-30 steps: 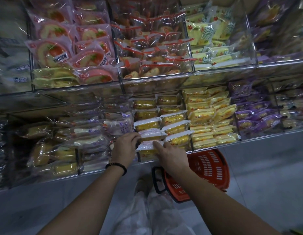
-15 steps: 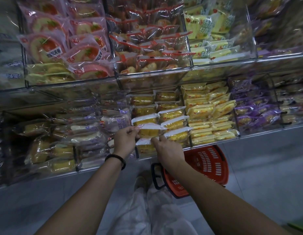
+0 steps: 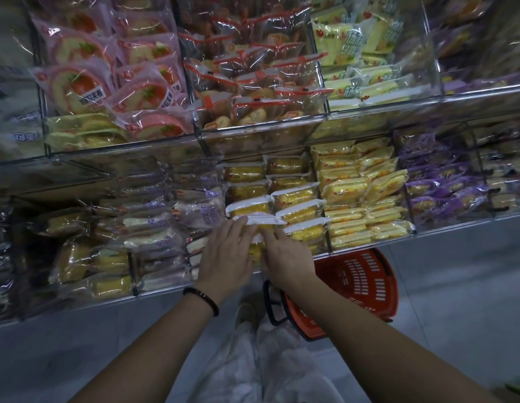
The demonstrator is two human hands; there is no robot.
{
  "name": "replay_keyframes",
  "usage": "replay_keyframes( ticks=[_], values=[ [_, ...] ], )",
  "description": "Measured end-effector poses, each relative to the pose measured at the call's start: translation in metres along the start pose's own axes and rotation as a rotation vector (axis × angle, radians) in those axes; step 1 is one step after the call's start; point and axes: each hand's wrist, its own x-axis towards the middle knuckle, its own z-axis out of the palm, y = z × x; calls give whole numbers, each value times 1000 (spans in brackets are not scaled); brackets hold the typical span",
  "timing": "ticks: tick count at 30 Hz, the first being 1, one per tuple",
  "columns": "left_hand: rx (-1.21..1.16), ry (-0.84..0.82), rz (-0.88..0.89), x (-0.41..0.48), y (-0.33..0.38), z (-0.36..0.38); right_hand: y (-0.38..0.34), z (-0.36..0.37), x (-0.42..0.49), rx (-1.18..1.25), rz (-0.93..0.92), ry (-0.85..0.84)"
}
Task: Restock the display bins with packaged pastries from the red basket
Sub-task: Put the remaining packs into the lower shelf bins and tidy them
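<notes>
The yellow-green plastic cake packs [image 3: 349, 42] show big green Chinese words, "杨枝". The pink round-cake packs [image 3: 78, 88] have a white label ending in "卷" (the rest is too blurry). The clear purple-printed packs [image 3: 206, 213] say "芋泥".

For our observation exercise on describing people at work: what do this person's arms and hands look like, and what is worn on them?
Both forearms are bare, with no sleeves in view. The left hand and right hand wear no gloves, and no rings show. A dark beaded bracelet circles the left wrist; the right wrist carries nothing.
</notes>
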Motion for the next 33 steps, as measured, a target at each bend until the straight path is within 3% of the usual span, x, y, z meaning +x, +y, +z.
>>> replay_keyframes(
  ticks=[6, 11, 15, 33],
  values=[
    [208, -81, -70, 11, 15, 4, 21, -13, 28, -162, -39, 190],
    [246, -88, -126, 8, 14, 10, 22, -13, 57, -241, -191, 12],
    [284, -107, -131, 8, 15, 12, 25, -17, 62, -305, -270, -1],
    [-51, -109, -221, 9, 4, 23, 9, -33, 73, -472, -363, -133]
  ],
)
